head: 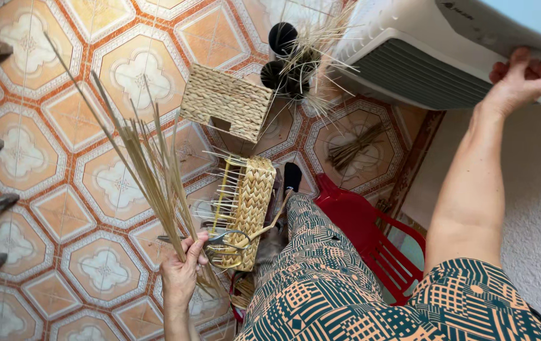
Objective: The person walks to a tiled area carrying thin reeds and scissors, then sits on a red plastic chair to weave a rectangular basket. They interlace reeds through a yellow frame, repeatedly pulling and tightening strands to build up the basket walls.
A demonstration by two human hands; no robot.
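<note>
Left hand (pixel 181 273) grips a bundle of straws (pixel 150 170) and scissors (pixel 220 240), fingers clenched around both, beside the half-woven basket (pixel 245 205). Right hand (pixel 518 77), fingers curled, rests on the cooler (pixel 422 63). Risk: the crowded one-handed grip lets straws slide, or blades nick them.

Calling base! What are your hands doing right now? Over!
Left hand grips straw bundle and scissors. Right hand rests on white appliance. Half-woven basket by the knee, nothing blocking.

White fan unit (pixel 447 50) cut off top-right.
</note>
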